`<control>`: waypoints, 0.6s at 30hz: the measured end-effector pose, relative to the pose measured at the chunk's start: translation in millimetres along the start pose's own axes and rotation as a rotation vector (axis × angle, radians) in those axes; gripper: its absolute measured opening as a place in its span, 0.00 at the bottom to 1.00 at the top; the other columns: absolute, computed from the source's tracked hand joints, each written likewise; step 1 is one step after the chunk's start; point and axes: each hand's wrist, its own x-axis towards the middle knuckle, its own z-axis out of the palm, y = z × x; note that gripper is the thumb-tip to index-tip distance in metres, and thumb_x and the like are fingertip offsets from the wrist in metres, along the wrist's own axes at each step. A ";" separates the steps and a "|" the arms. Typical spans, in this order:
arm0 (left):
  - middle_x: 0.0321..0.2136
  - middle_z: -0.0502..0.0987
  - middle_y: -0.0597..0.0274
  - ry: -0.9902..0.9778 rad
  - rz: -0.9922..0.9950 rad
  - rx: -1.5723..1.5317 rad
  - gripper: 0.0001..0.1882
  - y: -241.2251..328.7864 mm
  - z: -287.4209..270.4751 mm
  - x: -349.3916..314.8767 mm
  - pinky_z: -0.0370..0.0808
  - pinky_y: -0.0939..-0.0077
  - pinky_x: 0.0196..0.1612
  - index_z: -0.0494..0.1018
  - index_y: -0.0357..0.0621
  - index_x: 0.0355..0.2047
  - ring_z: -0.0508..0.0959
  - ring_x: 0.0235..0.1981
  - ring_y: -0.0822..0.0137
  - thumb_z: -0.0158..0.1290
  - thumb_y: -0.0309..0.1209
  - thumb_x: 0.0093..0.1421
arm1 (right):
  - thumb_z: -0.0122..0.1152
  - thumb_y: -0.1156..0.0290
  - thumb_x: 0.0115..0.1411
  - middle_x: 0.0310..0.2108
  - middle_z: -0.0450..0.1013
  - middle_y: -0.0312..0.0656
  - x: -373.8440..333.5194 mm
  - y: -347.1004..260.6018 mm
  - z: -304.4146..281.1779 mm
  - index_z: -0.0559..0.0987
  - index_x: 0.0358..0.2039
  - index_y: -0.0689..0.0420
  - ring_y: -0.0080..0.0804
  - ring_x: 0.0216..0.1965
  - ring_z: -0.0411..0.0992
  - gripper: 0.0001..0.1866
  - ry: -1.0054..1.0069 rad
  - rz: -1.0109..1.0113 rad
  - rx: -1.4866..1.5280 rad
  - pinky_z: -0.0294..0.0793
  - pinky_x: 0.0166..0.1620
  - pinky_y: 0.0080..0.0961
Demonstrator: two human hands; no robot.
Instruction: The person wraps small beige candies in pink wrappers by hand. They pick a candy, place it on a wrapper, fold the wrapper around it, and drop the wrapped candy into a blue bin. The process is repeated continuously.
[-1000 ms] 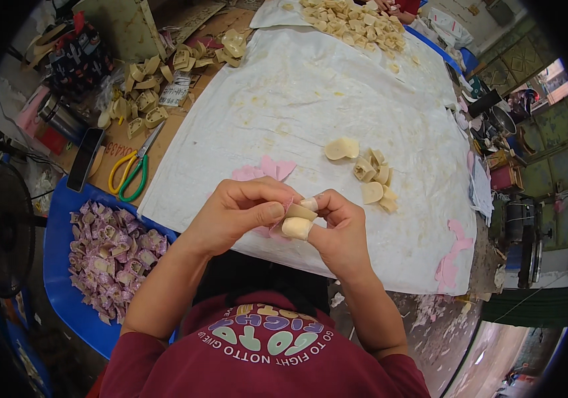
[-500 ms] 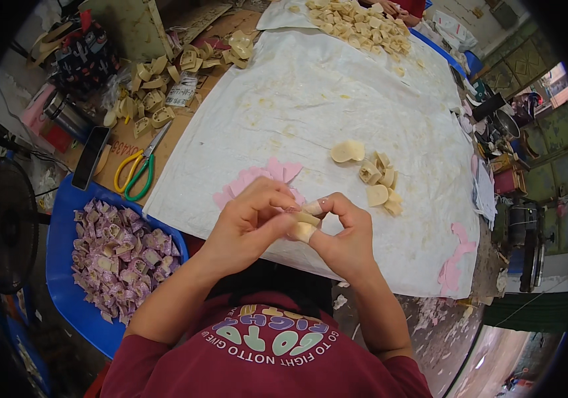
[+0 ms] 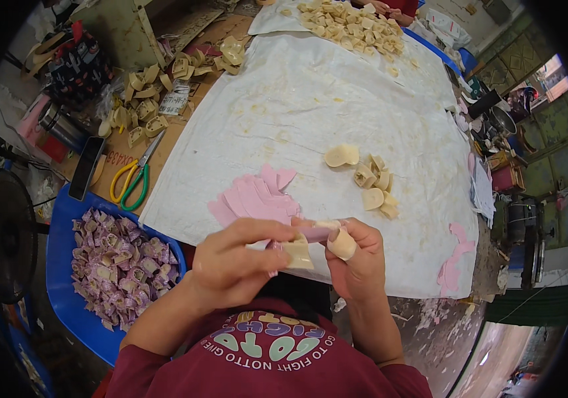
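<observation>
At the lower centre of the frame, the person's left hand [image 3: 231, 257] is clamped on a cream piece [image 3: 299, 255]; the right hand [image 3: 358, 264] pinches a pink strip [image 3: 314, 234] just above it. Pink cutouts [image 3: 254, 198] lie near the hands on a white cloth [image 3: 257, 126]. A blue tub [image 3: 60, 265] of purple-covered pieces [image 3: 119, 268] fills the lower left.

The beige block [image 3: 299, 256] is kinda glossy and curved, held in midair. A mauve strip [image 3: 316, 234] runs right by its top.
</observation>
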 end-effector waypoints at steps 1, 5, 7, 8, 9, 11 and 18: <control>0.40 0.77 0.45 -0.015 0.031 0.072 0.15 2.3 -1.1 0.9 0.79 0.71 0.37 0.75 0.38 0.35 0.81 0.39 0.55 0.58 0.12 0.46 | 0.58 0.77 0.58 0.42 0.78 0.45 -0.8 -1.2 -1.7 0.78 0.45 0.67 0.29 0.47 0.73 0.14 0.040 0.034 0.015 0.68 0.54 0.27; 0.39 0.76 0.44 -0.009 0.059 0.223 0.16 -8.7 -1.6 -0.3 0.79 0.71 0.33 0.75 0.36 0.34 0.81 0.35 0.54 0.58 0.12 0.43 | 0.56 0.78 0.60 0.41 0.78 0.46 -6.0 -6.3 8.6 0.80 0.42 0.67 0.28 0.46 0.74 0.11 0.148 0.099 -0.003 0.68 0.54 0.27; 0.38 0.76 0.44 -0.017 0.060 0.288 0.16 -12.8 4.8 -1.9 0.78 0.70 0.32 0.74 0.35 0.34 0.80 0.33 0.54 0.57 0.12 0.42 | 0.54 0.78 0.61 0.43 0.78 0.47 -7.3 -6.8 18.9 0.79 0.43 0.68 0.28 0.46 0.74 0.11 0.177 0.072 -0.083 0.68 0.54 0.26; 0.38 0.76 0.45 0.002 0.065 0.310 0.15 -15.5 8.3 -3.2 0.78 0.70 0.31 0.74 0.35 0.33 0.80 0.32 0.54 0.57 0.12 0.42 | 0.54 0.79 0.61 0.43 0.78 0.46 -7.2 -5.0 23.4 0.79 0.44 0.68 0.28 0.47 0.74 0.12 0.187 0.047 -0.135 0.68 0.54 0.26; 0.37 0.76 0.46 0.021 0.070 0.334 0.15 -18.5 11.9 -4.7 0.78 0.71 0.30 0.74 0.35 0.33 0.80 0.31 0.54 0.56 0.12 0.42 | 0.53 0.79 0.62 0.44 0.77 0.46 -6.7 -2.9 27.2 0.78 0.45 0.68 0.28 0.47 0.74 0.12 0.197 0.022 -0.187 0.68 0.55 0.25; 0.36 0.76 0.47 0.039 0.046 0.380 0.14 -21.0 16.6 -5.3 0.77 0.71 0.29 0.73 0.34 0.33 0.79 0.31 0.55 0.55 0.12 0.43 | 0.54 0.80 0.61 0.45 0.77 0.46 -5.8 0.8 33.2 0.77 0.46 0.68 0.28 0.47 0.74 0.13 0.227 -0.002 -0.393 0.69 0.53 0.26; 0.37 0.75 0.49 0.141 -0.115 0.296 0.14 -31.9 28.1 -8.2 0.76 0.72 0.29 0.73 0.36 0.33 0.79 0.32 0.56 0.54 0.11 0.44 | 0.61 0.80 0.57 0.40 0.78 0.47 6.7 23.2 20.8 0.75 0.46 0.67 0.29 0.42 0.77 0.16 0.187 -0.244 -0.721 0.75 0.47 0.25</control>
